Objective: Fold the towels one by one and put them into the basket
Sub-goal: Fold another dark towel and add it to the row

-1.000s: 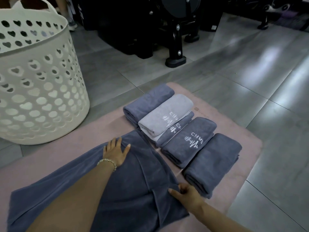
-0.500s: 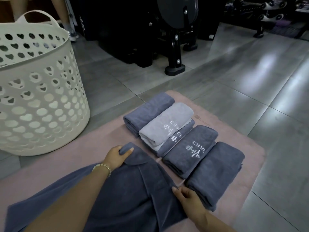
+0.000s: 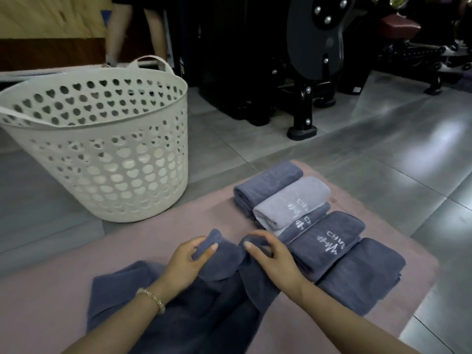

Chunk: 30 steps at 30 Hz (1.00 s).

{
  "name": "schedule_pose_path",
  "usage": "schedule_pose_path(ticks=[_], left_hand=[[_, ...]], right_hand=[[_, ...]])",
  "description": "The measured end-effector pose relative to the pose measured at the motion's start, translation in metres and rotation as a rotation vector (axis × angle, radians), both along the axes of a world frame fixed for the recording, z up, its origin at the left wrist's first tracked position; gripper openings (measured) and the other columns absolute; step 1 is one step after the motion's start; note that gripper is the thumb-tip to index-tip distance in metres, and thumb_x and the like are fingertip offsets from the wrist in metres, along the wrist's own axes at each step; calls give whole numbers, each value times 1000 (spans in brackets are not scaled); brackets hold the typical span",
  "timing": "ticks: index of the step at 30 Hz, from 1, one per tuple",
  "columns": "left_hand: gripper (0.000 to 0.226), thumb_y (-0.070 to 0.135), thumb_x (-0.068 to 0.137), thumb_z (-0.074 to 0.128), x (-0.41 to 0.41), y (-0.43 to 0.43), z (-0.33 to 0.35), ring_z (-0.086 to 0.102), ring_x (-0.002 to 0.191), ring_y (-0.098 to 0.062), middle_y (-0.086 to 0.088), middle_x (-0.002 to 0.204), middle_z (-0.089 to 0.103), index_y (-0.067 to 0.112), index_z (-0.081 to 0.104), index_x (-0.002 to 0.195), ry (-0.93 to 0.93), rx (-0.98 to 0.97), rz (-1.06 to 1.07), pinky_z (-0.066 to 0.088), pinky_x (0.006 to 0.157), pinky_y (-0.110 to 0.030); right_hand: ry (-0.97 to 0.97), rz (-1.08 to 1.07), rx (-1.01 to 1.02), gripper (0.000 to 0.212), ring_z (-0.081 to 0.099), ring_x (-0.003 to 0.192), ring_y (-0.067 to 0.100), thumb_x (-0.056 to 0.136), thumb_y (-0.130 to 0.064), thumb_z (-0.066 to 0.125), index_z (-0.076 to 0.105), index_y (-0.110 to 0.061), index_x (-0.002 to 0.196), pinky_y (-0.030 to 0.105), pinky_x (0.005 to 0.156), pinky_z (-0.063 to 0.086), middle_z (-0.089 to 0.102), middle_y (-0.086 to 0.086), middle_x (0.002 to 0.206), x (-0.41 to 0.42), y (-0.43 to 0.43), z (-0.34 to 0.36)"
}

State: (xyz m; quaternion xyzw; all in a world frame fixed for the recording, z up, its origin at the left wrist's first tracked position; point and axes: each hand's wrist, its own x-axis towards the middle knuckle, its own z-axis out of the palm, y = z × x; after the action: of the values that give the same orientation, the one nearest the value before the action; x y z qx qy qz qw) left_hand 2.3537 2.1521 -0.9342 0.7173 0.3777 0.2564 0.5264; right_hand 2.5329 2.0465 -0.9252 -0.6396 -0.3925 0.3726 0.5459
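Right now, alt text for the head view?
The left hand and right hand grip the far end of a dark towel lying on a pink mat. Five folded towels lie in a row to its right; a white basket stands beyond the mat, at left.

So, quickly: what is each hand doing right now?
Left hand: closed, holding the dark towel by a corner.
Right hand: closed, pinching the same towel's edge.

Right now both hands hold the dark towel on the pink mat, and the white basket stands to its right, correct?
No. The head view shows the basket left of the towel; the left hand and right hand do hold it on the mat.
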Motion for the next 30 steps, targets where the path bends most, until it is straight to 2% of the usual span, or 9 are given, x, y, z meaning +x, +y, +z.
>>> schedule_pose_path(ticks=[3,7,12,15,17,21,23,26,30], left_hand=[[17,18,94,54,-21,-26,11,64,76,-5,2,82,71,11,69,94,-115,-86,49,50,69,-17],[21,11,95,49,-41,-44,20,69,88,-16,-8,97,73,3,66,105,-228,-271,61,54,75,-21],[28,23,97,49,-70,-46,32,66,81,-12,-9,93,72,1,66,101,-208,-331,93,50,64,-15],[34,32,97,46,-79,-47,35,57,79,-15,-10,86,61,0,58,97,-185,-342,110,45,57,-14],[31,34,97,44,-82,-47,37,55,79,-16,-9,84,58,5,55,95,-203,-345,134,47,60,-18],[28,40,96,46,-89,-40,40,46,76,-22,-8,79,48,23,50,75,-251,-328,279,39,68,-38],[30,36,98,44,-89,-37,43,46,70,-19,-7,71,47,23,49,71,-241,-270,276,40,66,-33],[30,25,100,40,-83,-40,52,44,53,0,14,56,49,17,50,73,-188,-149,159,36,52,-12],[30,29,100,39,-82,-37,57,41,59,-5,-3,68,44,9,51,80,-173,-82,125,35,55,-15]], right_hand=[[-85,126,-2,18,63,91,-2,84,-19,71,67,-14,100,9,79,45,69,-8,101,-25,9,12],[-181,282,-22,5,61,78,-9,83,-20,72,68,-23,82,8,71,43,68,-21,76,-56,15,22],[-216,329,47,12,60,74,-6,82,-16,72,66,-22,74,9,70,43,68,-18,72,-83,16,30],[-280,342,78,19,57,69,-7,80,-17,75,63,-27,70,8,67,42,64,-22,67,-94,15,31],[-340,338,92,18,58,69,-4,79,-22,75,62,-28,69,12,68,44,64,-20,68,-98,15,32],[-372,292,115,15,63,74,4,79,-27,75,64,-24,69,26,75,51,69,-10,74,-93,16,37],[-383,320,144,16,63,75,2,78,-26,76,64,-28,68,20,76,49,69,-13,74,-93,14,44],[-402,319,182,12,63,75,1,77,-26,77,67,-25,71,17,76,48,70,-12,76,-95,15,53],[-379,275,214,13,61,74,1,79,-19,76,67,-22,70,19,76,48,69,-11,74,-95,18,57]])
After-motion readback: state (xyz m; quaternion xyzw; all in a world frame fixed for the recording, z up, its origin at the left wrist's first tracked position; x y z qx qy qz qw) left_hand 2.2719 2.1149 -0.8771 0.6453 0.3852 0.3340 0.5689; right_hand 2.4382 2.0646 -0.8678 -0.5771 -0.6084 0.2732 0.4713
